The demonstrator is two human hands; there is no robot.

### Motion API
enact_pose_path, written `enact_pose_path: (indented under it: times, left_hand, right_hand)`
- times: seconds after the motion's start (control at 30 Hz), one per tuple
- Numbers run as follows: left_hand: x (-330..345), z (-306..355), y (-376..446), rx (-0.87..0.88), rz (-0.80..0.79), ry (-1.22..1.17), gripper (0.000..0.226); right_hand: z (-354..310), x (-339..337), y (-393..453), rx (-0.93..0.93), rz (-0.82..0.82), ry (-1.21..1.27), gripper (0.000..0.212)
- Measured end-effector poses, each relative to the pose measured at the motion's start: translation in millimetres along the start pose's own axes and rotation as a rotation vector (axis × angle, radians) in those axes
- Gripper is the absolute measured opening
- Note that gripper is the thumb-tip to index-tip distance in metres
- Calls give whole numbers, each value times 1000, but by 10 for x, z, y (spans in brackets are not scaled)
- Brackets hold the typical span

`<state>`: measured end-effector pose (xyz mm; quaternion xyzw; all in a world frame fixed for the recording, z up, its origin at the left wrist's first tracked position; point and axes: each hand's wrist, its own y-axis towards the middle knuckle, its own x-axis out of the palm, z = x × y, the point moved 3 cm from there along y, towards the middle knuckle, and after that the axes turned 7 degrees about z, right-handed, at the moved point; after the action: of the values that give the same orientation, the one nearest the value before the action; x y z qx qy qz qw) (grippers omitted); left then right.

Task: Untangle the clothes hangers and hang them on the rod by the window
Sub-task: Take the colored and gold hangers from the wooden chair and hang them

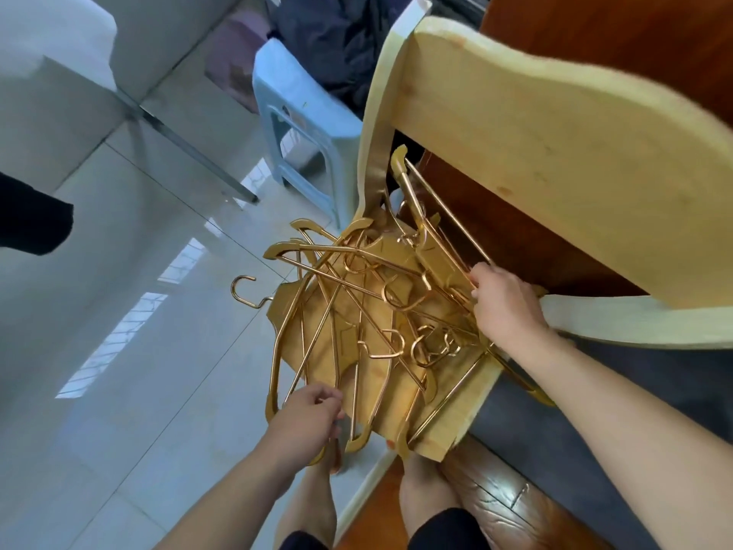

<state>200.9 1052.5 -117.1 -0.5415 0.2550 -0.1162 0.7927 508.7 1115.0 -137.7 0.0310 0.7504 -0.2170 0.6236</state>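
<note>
We are at the very start of the job, as far as we can judge: the tangled heap of gold-coloured metal clothes hangers [369, 311] lies piled on the seat of a pale wooden chair [448, 426], hooks and bars crossing one another, and no hanger looks freed from the rest. One hook [244, 291] sticks out past the left edge of the pile over the glossy white tiled floor [139, 351]. Neither the rod nor the window shows in our view, so nothing appears hung yet; all the sorting and all the carrying seem to be left. Our left hand [307, 416] is at the near-left edge of the heap, its grip curled, fingers pinching the lower end of a hanger that overhangs the seat. Our right hand [503, 307] is at the far-right side of the pile, just below the chair's curved wooden backrest [555, 152], its grip closed on the thin straight bar of a hanger [440, 204] that slants up toward the gap under the backrest. So the heap lies between our two hands, each touching it at opposite edges, with the knot of hooks in the middle untouched. A light blue plastic stool [293, 125] stands beyond the chair, and a dark heap of cloth [337, 37] lies behind it.
</note>
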Motion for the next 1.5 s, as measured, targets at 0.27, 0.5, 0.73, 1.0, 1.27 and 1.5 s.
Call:
enact_pose_path:
  times: [0.27, 0.5, 0.73, 1.0, 1.27, 1.5]
  left_hand:
    - [-206, -132, 144, -16, 31, -61, 20]
    - [-261, -263, 143, -14, 13, -13, 21]
    - [-109, -262, -170, 85, -291, 27, 20]
    - [-243, -295, -375, 151, -576, -40, 81]
    - [-670, -511, -458, 114, -68, -562, 41]
    - [-908, -906, -271, 29, 329, -307, 14]
  right_hand:
    - [-99, -18, -237, 91, -25, 52, 29]
    - [-85, -219, -747, 207, -134, 157, 21]
    - [-79, -699, -1378, 348, -480, 601, 18]
    - [-941, -810, -1371, 318, -888, 1019, 24]
    - [-2781, -50, -1018, 240, -785, 1293, 9]
    - [-2912, 247, -1145, 203, -692, 1120, 19]
